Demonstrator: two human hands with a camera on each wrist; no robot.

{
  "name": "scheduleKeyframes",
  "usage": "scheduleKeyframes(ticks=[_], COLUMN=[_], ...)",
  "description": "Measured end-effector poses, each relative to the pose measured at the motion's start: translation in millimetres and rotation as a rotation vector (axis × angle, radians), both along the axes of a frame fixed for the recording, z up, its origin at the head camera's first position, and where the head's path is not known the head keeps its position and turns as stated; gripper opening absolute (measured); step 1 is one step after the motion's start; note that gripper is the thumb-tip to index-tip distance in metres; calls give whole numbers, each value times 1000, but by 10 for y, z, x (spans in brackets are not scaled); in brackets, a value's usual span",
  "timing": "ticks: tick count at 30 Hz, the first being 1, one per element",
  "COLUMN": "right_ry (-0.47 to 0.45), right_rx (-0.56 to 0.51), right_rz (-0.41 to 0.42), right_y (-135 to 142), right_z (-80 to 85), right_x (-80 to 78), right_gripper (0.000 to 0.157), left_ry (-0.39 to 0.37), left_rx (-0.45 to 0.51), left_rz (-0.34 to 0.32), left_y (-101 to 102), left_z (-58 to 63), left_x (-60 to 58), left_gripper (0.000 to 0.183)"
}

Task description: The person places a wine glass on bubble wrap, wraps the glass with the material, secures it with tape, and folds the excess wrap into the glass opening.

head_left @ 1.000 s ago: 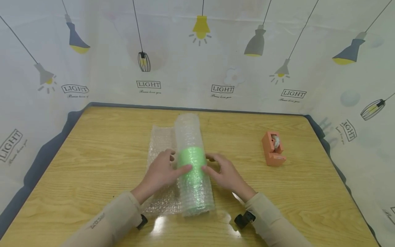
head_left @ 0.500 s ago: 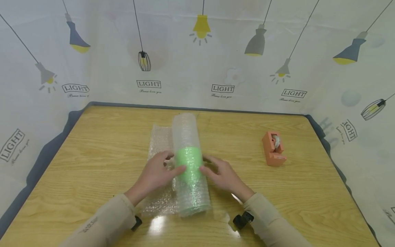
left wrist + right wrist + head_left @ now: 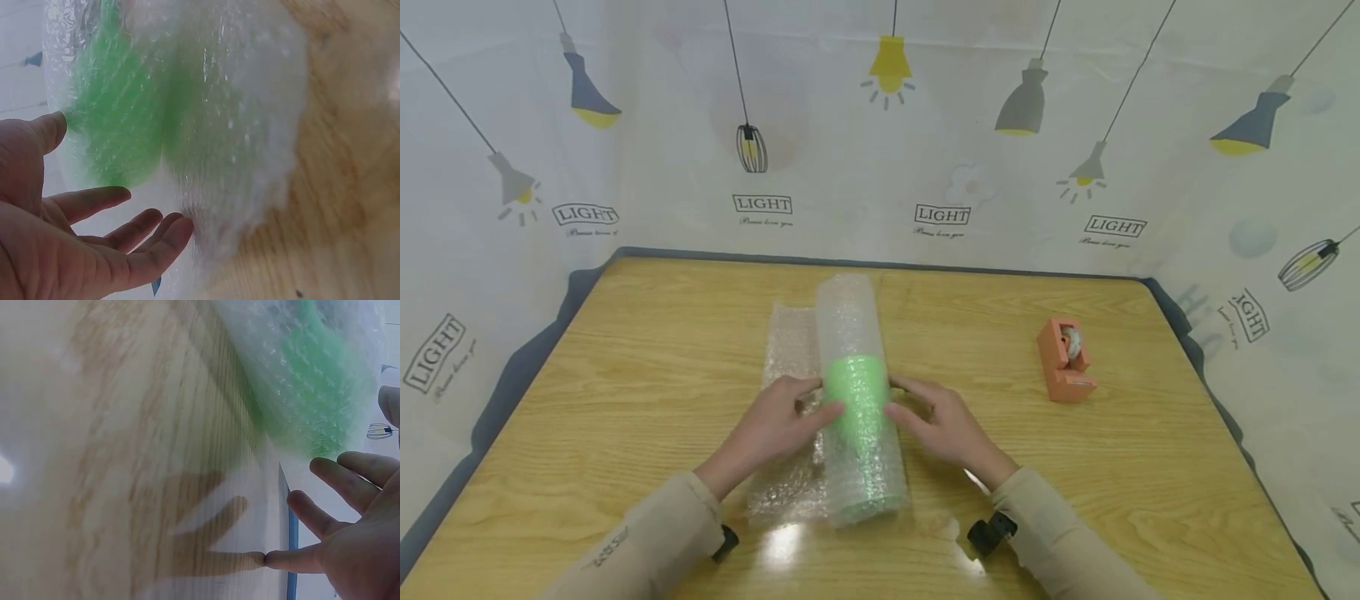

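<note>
A roll of bubble wrap (image 3: 847, 317) stands out in the middle of the head view, wound around a green object (image 3: 857, 387) whose kind I cannot tell through the layers. The flat, unrolled part of the bubble wrap (image 3: 792, 350) spreads to its left on the table. My left hand (image 3: 778, 421) touches the roll's left side with its thumb; its fingers are loosely extended, as the left wrist view shows. On the opposite side, my right hand (image 3: 942, 421) has its thumb and fingertips at the roll, the fingers spread and fairly straight in the right wrist view.
An orange tape dispenser (image 3: 1066, 360) with a roll of tape stands on the right of the wooden table (image 3: 1150, 483). A pale curtain printed with lamps (image 3: 850, 167) surrounds the table's back and sides.
The roll has shifted slightly left over the flat bubble wrap, so less of that flat part shows. Both hands stay beside it, the left one having moved leftward.
</note>
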State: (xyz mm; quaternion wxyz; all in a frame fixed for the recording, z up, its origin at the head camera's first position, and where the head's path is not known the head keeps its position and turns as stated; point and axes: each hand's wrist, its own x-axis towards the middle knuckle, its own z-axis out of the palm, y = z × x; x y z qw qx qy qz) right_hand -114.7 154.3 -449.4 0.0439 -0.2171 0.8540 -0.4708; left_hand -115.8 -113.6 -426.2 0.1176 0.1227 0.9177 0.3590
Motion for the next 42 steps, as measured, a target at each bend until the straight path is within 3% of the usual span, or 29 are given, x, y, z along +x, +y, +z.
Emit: scheduleKeyframes(ticks=[19, 30, 35, 42], right_ry=[161, 202, 228, 291], right_rx=[-43, -92, -100, -73], right_rz=[-82, -73, -75, -87], right_y=[61, 46, 8, -60], right_z=[-40, -57, -74, -81], right_x=[-28, -19, -11, 8], right_gripper=[31, 32, 41, 48], left_ry=[-69, -53, -73, -71], left_rx=[-18, -17, -4, 41], left_rz=[-96, -155, -126, 26], left_y=[62, 59, 61, 49], left_z=[-29, -35, -19, 3], left_x=[-13, -15, -22, 6], left_gripper=[57, 48, 43, 60])
